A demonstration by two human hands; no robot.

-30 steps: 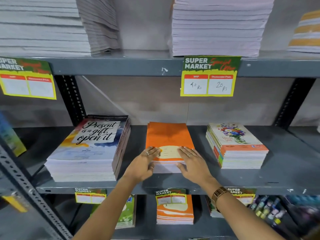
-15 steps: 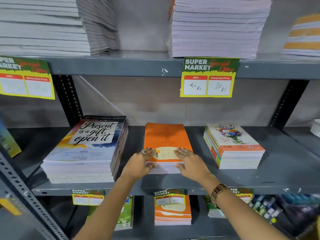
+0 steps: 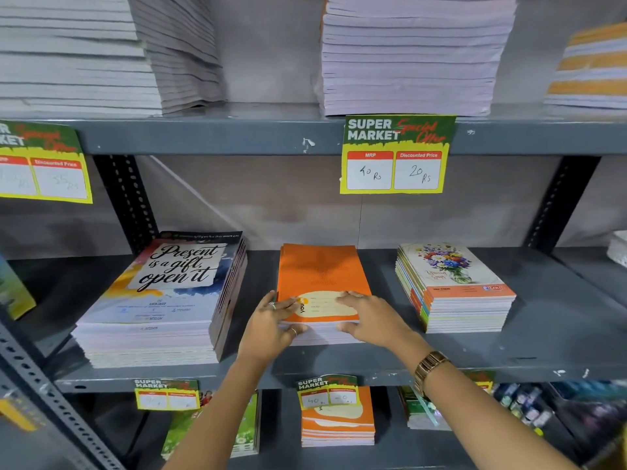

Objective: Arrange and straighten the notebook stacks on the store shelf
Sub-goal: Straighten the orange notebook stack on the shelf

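Here: orange notebook stack [image 3: 320,283], middle shelf [image 3: 543,354]. Left hand [image 3: 271,325] and right hand [image 3: 373,320] pinch its front corners; press evenly, square edges flush.

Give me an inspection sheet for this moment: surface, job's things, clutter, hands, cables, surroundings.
Surface: grey metal middle shelf, paint chipped at the front edge.
Job's things: orange notebook stack in the centre; quote-cover stack to its left, floral stack to its right, both apart from it.
Clutter: nothing seen.
Hands: left hand and right hand lie on the orange stack's front corners, thumbs against its front edge.
Cables: nothing seen.
Surroundings: price tag reading 40 Rs and 20 Rs; tall pale stacks above; more notebooks below.
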